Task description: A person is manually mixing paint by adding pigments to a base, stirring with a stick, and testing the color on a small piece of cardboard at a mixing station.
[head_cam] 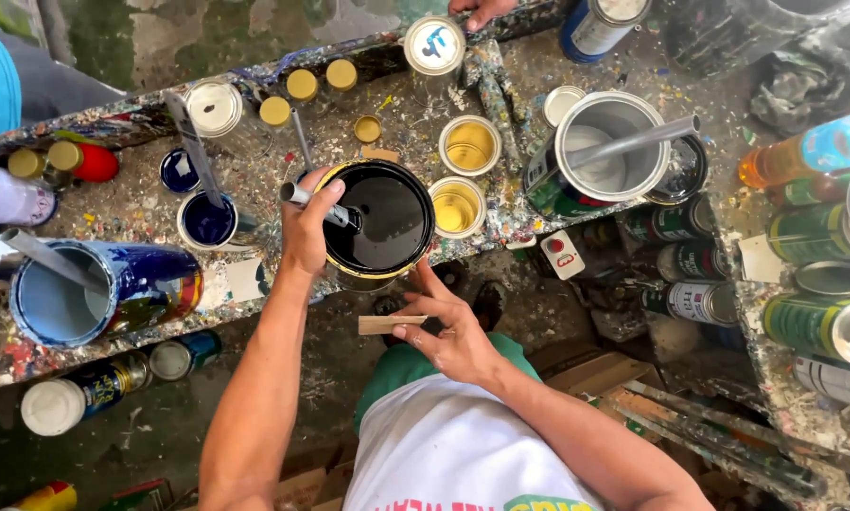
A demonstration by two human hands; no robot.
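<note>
Left hand [309, 225] clamped around a grey stir stick [323, 206], fingers curled together on it, just at the left rim of the can of black paint [379, 220]; stick tip dipping into the black paint. Right hand [448, 333] just below that can, fingers loosely apart, thumb and forefinger pinching a small tan strip of card [392, 325] held flat; index finger reaching up to the can's lower edge. Black can standing upright at the front edge of the paint-spattered bench [113, 312].

Right of the black can, touching or just beside it: two small open tins of yellow paint [459, 206]. Farther right: a large can of white paint [606, 151] with a grey stick across it. Left of the black can: a small tin of dark blue paint [207, 220] holding a stick, then a large can of light blue paint [84, 291]. Beyond the black can, at the far bench edge: another person's hand [480, 9].
</note>
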